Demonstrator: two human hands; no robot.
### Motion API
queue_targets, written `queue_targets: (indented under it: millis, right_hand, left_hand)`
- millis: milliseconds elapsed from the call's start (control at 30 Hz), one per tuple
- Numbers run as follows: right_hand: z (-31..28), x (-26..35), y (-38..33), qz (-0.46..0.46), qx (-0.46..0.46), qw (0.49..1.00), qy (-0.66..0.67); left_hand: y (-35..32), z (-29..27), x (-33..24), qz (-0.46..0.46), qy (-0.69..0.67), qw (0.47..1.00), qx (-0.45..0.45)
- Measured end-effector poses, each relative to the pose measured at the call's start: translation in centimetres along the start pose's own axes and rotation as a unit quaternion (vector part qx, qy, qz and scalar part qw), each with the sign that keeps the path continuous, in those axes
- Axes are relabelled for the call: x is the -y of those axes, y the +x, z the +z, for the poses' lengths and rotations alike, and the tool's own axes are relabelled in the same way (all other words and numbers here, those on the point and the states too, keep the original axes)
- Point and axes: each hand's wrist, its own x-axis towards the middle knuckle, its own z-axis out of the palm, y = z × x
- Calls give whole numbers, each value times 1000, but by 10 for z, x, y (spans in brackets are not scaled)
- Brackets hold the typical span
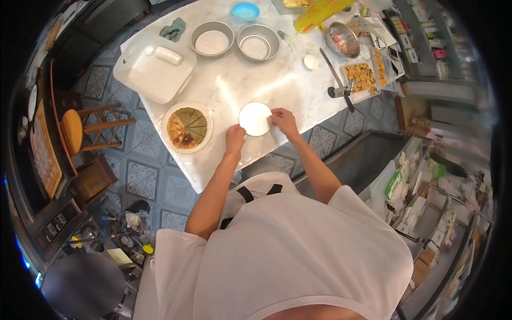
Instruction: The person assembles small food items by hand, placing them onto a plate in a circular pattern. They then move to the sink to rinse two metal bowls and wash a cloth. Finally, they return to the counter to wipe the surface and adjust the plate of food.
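A flat white disc (255, 119), paper or thin board, lies at the near edge of the marble-patterned table. My left hand (235, 140) pinches its left rim with bent fingers. On the opposite side, my right hand (285, 122) has thumb and fingers closed at the right rim. To the left, a round cake (186, 129) cut into wedges of green, orange and brown rests on a pale plate (209, 140). Two round metal cake tins (212, 39) (258, 42) stand beyond the disc; each has a pale round base.
A white plastic tub (154, 80) with a white roll (168, 55) on it is at left, near a green cloth (173, 30). A blue bowl (245, 10) sits at the back. Rightward are a long knife (332, 68), a metal bowl (343, 40) and a tray of orange-and-dark pieces (360, 78).
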Motion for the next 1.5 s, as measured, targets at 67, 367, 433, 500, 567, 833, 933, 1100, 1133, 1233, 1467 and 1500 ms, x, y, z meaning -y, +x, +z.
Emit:
queue_targets:
  millis: [67, 367, 433, 500, 567, 833, 933, 1100, 1133, 1233, 1467, 1500]
  right_hand:
    - [4, 15, 2, 46, 21, 998, 23]
    - [-49, 131, 75, -38, 24, 989, 142]
    - [-57, 169, 111, -77, 27, 989, 120]
    - [-59, 189, 144, -89, 4, 990, 107]
    - [-60, 202, 173, -94, -31, 995, 4]
    - [-46, 147, 229, -18, 46, 998, -36]
    - [-49, 143, 209, -97, 40, 994, -9]
    - [-113, 157, 121, -213, 42, 975, 40]
    - [-124, 179, 87, -196, 67, 978, 14]
    - [-115, 234, 0, -188, 163, 967, -50]
    - [56, 228, -166, -276, 404, 849, -201]
    - [74, 221, -190, -310, 414, 821, -241]
  left_hand:
    - [1, 4, -6, -2, -12, 999, -31]
    - [-14, 48, -141, 118, -68, 991, -18]
    - [-4, 54, -186, 163, -80, 983, -6]
    - [21, 45, -210, 157, -109, 981, -29]
    - [56, 27, -228, 125, -138, 980, -75]
    - [184, -18, -221, 96, -220, 946, -218]
    - [206, -33, -202, 188, -178, 931, -257]
    - [132, -11, -145, 224, -115, 938, -239]
    - [99, -8, -130, 240, -99, 942, -212]
    - [-4, -14, -76, 257, -102, 947, -166]
    - [-197, -51, 128, 313, -106, 852, -407]
    - [-227, -52, 154, 290, -101, 836, -455]
